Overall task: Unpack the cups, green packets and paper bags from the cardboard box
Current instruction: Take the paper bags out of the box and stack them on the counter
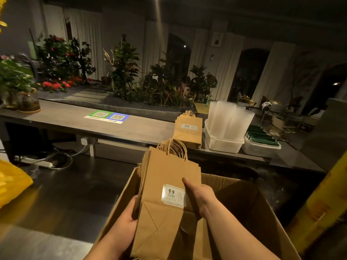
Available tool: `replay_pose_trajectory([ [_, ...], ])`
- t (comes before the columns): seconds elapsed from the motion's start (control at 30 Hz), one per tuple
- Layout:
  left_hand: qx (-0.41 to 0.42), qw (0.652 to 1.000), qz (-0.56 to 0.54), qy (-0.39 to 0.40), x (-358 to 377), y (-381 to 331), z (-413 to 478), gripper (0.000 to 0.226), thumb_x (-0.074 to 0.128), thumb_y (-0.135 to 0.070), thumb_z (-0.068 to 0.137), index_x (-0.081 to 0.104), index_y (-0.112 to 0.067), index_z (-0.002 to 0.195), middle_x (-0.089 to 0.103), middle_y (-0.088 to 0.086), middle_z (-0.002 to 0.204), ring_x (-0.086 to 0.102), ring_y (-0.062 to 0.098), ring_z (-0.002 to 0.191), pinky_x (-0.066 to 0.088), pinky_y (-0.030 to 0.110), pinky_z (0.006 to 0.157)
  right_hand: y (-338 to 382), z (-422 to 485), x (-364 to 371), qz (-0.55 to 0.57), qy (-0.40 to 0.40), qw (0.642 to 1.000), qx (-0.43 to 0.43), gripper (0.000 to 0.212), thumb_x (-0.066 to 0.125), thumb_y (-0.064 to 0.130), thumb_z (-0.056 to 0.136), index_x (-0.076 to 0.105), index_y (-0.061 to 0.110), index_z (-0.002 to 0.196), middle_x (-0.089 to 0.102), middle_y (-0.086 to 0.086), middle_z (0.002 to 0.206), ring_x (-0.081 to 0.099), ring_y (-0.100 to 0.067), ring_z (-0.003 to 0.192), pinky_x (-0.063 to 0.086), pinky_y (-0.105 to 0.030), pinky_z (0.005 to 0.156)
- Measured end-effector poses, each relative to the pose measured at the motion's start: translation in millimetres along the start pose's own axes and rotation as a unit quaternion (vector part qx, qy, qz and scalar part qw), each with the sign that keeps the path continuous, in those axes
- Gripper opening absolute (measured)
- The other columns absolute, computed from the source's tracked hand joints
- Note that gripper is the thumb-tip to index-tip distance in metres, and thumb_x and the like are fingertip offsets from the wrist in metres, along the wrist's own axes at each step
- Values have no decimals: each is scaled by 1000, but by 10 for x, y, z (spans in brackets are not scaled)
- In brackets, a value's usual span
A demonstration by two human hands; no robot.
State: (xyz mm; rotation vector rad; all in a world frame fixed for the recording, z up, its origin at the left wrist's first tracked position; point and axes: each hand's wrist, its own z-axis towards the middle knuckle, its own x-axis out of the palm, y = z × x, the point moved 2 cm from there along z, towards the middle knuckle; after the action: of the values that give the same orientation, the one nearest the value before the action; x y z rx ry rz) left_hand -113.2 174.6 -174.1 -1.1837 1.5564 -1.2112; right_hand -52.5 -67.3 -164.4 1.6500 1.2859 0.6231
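A thick stack of flat brown paper bags (pixel 165 177) with twine handles and a white "9.9" label is held above the open cardboard box (pixel 249 203). My left hand (pixel 132 214) grips the stack's left edge. My right hand (pixel 199 196) holds its right side, thumb across the front. On the long counter stands another stack of paper bags (pixel 188 130). Right of it, clear plastic cups (pixel 230 121) stand stacked upside down in a white tub (pixel 221 143). Green packets (pixel 262 136) fill a second white tub (pixel 259 150).
The grey counter (pixel 75 121) carries a green and blue QR-code card (pixel 107 116) and a potted plant (pixel 16 85) at the left. A yellow bag (pixel 11 182) lies at the left edge, a power strip (pixel 39 162) under the counter, a yellow object (pixel 323 201) at right.
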Motion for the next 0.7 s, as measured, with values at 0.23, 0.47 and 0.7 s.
replay_pose_trajectory([
  [0.23,-41,990,-123,52,14,110,62,45,53,-53,92,47,-40,135,68,5,127,65,31,117,52,51,97,166,-77,85,52,-69,993,-79,62,88,47,75,58,13,118,69,-7,104,71,-26,86,62,-41,70],
  [0.47,52,994,-41,-86,-68,148,82,42,69,-30,92,50,-50,123,69,-5,118,63,17,114,52,51,98,295,-35,50,15,23,991,-132,54,56,60,97,56,23,136,64,-3,130,63,-25,113,55,-41,92],
  [0.7,107,984,-74,-121,-111,254,132,43,65,-17,96,51,-45,124,74,-2,113,74,15,102,62,36,81,-842,258,-465,-627,158,760,-71,79,70,47,92,31,26,157,32,-4,163,35,-28,148,35,-43,118],
])
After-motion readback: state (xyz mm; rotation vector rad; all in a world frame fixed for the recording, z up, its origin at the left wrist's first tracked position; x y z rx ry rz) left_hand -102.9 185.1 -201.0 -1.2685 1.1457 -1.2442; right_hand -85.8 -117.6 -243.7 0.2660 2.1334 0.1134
